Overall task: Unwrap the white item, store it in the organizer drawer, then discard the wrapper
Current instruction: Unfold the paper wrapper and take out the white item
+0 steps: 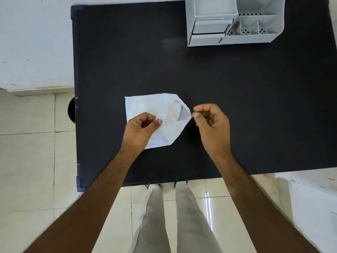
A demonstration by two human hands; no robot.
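A white paper wrapper (pixel 145 106) lies on the black table (pixel 127 61), near its middle front. My left hand (pixel 142 130) pinches the wrapper's near edge between thumb and forefinger. My right hand (pixel 211 121) pinches the wrapper's right tip and pulls its mouth apart. Inside the opening, a pale white item (pixel 174 112) shows partly; most of it is hidden by the paper. The white organizer (pixel 235 37) stands at the table's far right, with two shut drawers (pixel 209 31) on its left side and open compartments on its right.
The table's left edge and front edge are close to my hands. A dark round object (pixel 71 110) pokes out beside the left edge. Tiled floor and my legs lie below the front edge. A white surface (pixel 313 198) sits at the lower right.
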